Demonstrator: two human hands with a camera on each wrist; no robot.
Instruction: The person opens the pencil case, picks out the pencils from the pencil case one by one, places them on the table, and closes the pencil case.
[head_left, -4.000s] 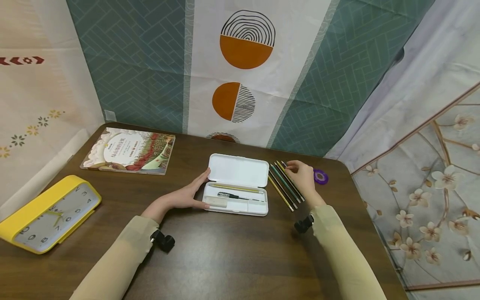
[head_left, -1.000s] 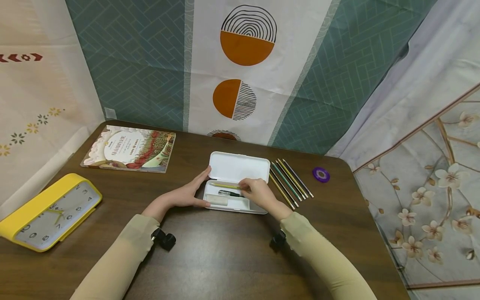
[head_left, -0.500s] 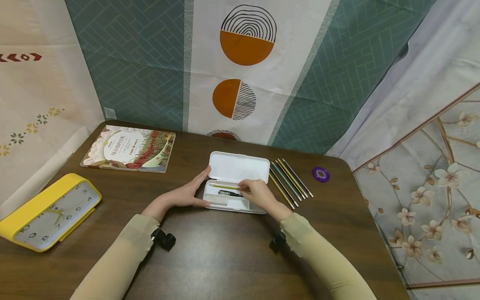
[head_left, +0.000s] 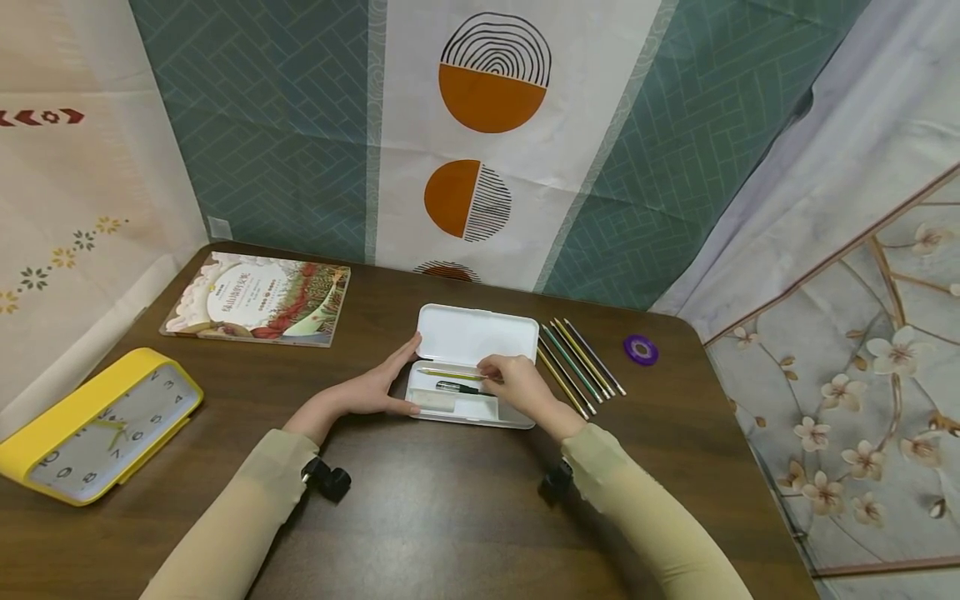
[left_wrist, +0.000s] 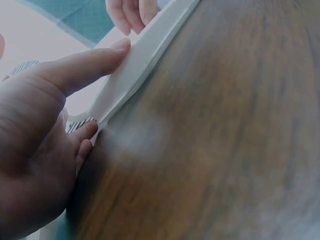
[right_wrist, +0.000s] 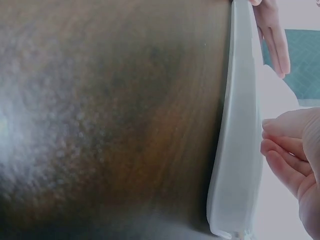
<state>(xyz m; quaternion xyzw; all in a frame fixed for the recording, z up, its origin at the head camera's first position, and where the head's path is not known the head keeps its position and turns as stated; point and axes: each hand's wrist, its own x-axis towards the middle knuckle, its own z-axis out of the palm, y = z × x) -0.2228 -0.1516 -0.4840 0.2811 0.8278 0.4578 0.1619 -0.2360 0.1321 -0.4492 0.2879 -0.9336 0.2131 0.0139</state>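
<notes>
A white pencil case (head_left: 477, 340) lies with its lid raised back, holding a yellow pencil (head_left: 442, 372), a black-and-clear pen (head_left: 456, 387) and a whitish eraser (head_left: 432, 402). My left hand (head_left: 367, 390) rests at the case's left side, thumb by the front corner and fingers extended by the lid; the left wrist view shows this thumb (left_wrist: 95, 65) on the case wall. Reaching over the case's right half, my right hand (head_left: 517, 387) has fingertips drawn together on the yellow pencil, hiding its right end. In the right wrist view, these fingertips (right_wrist: 287, 145) meet just above the rim.
Several pencils (head_left: 577, 362) lie side by side right of the case, with a purple tape roll (head_left: 641, 350) beyond them. A picture book (head_left: 258, 298) is at the back left, and a yellow clock (head_left: 105, 425) stands at the left. Curtains hang behind the table.
Four seconds ago my right hand was at the loose pencils; it has since moved left over the case. Over the last second it barely moves. My left hand stays at the case.
</notes>
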